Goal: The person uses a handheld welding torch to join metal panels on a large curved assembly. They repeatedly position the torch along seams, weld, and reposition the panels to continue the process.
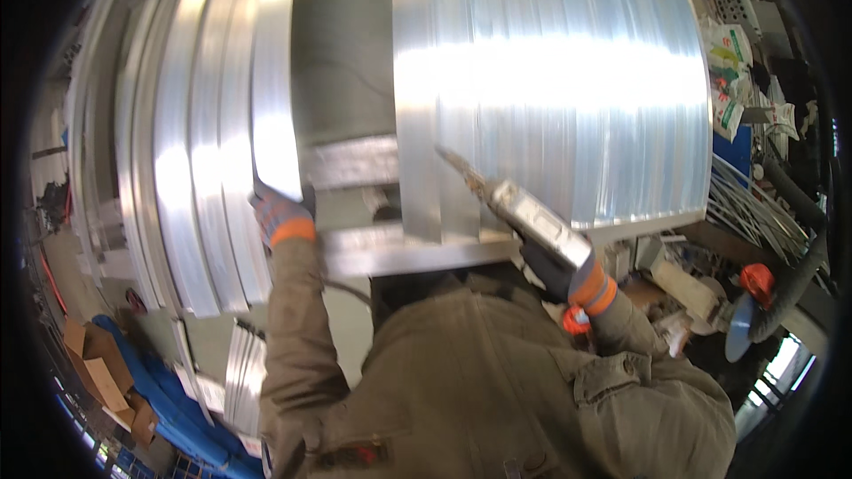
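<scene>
Clasping with curled fingers of the left hand the near end of an aluminium strip, lengthwise away from the near rail. Gripping in the closed right hand a slim-nosed power tool, slanting forward-left over the right-hand strips.

Olive-brown jacket, flapped pocket; grey gloves, orange cuffs.

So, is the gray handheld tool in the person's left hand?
No, the right hand holds the tool, while the left hand grips a metal strip.
</scene>
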